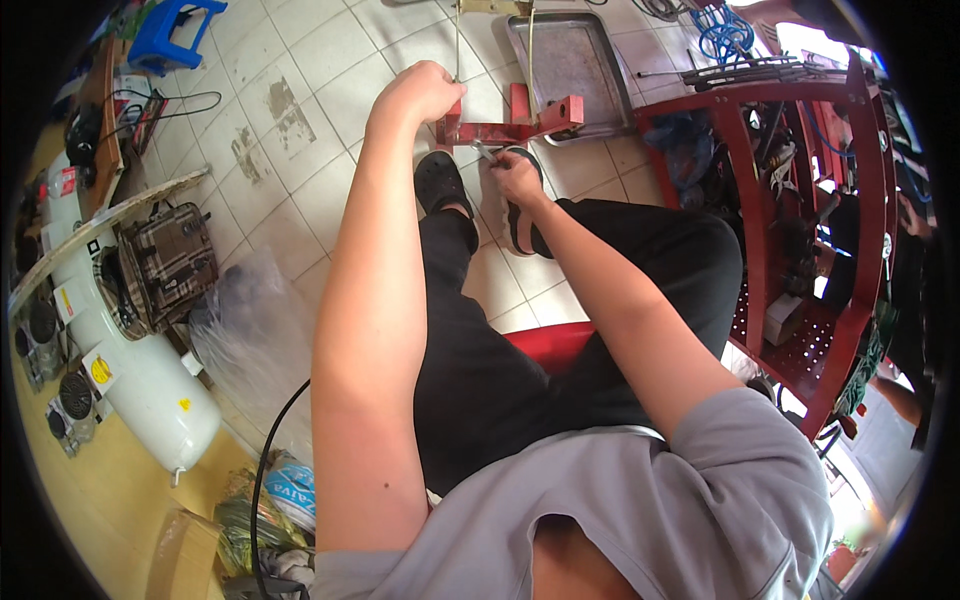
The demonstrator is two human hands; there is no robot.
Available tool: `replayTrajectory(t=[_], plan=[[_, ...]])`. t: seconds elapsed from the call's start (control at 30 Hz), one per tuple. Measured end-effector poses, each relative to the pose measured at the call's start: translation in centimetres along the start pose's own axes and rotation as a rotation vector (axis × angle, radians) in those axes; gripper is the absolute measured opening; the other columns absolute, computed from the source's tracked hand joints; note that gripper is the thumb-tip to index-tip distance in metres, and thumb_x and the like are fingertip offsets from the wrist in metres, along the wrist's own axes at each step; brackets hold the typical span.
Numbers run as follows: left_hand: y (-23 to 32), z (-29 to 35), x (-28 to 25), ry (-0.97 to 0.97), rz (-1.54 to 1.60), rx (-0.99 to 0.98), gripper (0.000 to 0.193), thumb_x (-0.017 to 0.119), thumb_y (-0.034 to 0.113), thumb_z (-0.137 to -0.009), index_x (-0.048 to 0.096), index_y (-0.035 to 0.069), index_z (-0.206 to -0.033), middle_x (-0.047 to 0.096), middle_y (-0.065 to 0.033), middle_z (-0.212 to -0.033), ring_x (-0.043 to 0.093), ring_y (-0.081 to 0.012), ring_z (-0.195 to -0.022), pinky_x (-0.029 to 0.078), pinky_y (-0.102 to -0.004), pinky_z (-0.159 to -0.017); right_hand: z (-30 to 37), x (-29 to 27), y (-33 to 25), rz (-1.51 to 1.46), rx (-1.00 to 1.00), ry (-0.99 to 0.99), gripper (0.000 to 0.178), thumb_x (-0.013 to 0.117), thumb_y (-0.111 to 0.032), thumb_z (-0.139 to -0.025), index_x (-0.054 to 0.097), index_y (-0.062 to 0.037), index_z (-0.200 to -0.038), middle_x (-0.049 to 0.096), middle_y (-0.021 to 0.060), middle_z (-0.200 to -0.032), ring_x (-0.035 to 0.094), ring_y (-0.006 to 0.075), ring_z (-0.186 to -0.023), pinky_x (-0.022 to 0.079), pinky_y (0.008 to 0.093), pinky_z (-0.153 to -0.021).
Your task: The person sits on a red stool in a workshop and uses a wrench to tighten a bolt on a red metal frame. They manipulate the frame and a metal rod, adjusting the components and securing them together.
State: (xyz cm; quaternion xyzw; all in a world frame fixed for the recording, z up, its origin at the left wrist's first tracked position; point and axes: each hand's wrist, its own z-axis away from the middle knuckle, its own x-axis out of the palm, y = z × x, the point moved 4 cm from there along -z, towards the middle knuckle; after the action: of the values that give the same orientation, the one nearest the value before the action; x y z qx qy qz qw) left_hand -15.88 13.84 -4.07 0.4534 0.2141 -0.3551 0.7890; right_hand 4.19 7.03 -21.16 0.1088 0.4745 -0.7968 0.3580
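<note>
A red metal frame [490, 133] with upright ends stands in front of my feet, joined to two thin metal rods that run away from me. My left hand [418, 92] is closed at its left upright, fingertips pinching by the red end and the left rod [458, 45]; the exact grip is partly hidden. Lower and to the right, my right hand [517, 178] closes round a slim silver metal tool [484, 151]. That tool's tip meets the near underside of the red bar. Its kind is too small to make out.
Behind the frame lies a grey metal tray [575, 75] on the tiled floor. A red shelf rack [870, 230] with tools and wires stands at the right. To the left are a white tank [150, 390], clear plastic sheeting [255, 320] and a blue stool [172, 38].
</note>
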Motion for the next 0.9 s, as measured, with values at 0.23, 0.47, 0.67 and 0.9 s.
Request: replayTrajectory(t=[0.23, 0.47, 0.67, 0.9], plan=[[0.3, -0.2, -0.1, -0.048, 0.046, 0.024, 0.039, 0.058, 0.034, -0.080, 0.063, 0.000, -0.099, 0.063, -0.0189, -0.097, 0.059, -0.0278, -0.091, 0.044, -0.0351, -0.082, -0.3, 0.4, -0.9, -0.237, -0.397, -0.164, 0.017, 0.044, -0.008, -0.080, 0.052, -0.0003, -0.092, 0.055, 0.0074, -0.085, 0.060, 0.0200, -0.081, 0.045, 0.0326, -0.076], [-0.2, 0.1, 0.1, -0.004, 0.055, 0.036, 0.032, 0.055, 0.033, -0.079, 0.067, 0.004, -0.080, 0.064, -0.0164, -0.084, 0.061, -0.0298, -0.078, 0.046, -0.0391, -0.073, 0.7, 1.9, -6.0, -0.584, -0.055, -0.112, 0.025, 0.042, 0.001, -0.077, 0.046, 0.0014, -0.101, 0.057, 0.0130, -0.085, 0.061, 0.0190, -0.056, 0.050, 0.0302, -0.043], [-0.6, 0.0, 0.2, 0.015, 0.047, 0.035, 0.033, 0.055, 0.034, -0.080, 0.067, 0.003, -0.078, 0.064, -0.0154, -0.082, 0.061, -0.0293, -0.076, 0.046, -0.0387, -0.072, 0.3, 1.7, -5.8, -0.418, 0.150, 0.004, 0.030, 0.048, -0.014, -0.085, 0.053, -0.0011, -0.112, 0.061, 0.0208, -0.092, 0.064, 0.0244, -0.055, 0.050, 0.0330, -0.043], [-0.2, 0.0, 0.0, -0.014, 0.039, 0.037, 0.034, 0.055, 0.034, -0.080, 0.067, 0.002, -0.080, 0.064, -0.0167, -0.084, 0.061, -0.0302, -0.079, 0.046, -0.0393, -0.074, 0.6, 2.8, -6.9, -0.043, -0.035, 0.123, 0.029, 0.044, -0.015, -0.084, 0.049, 0.0016, -0.107, 0.056, 0.0324, -0.095, 0.054, 0.0443, -0.095, 0.042, 0.0470, -0.084]])
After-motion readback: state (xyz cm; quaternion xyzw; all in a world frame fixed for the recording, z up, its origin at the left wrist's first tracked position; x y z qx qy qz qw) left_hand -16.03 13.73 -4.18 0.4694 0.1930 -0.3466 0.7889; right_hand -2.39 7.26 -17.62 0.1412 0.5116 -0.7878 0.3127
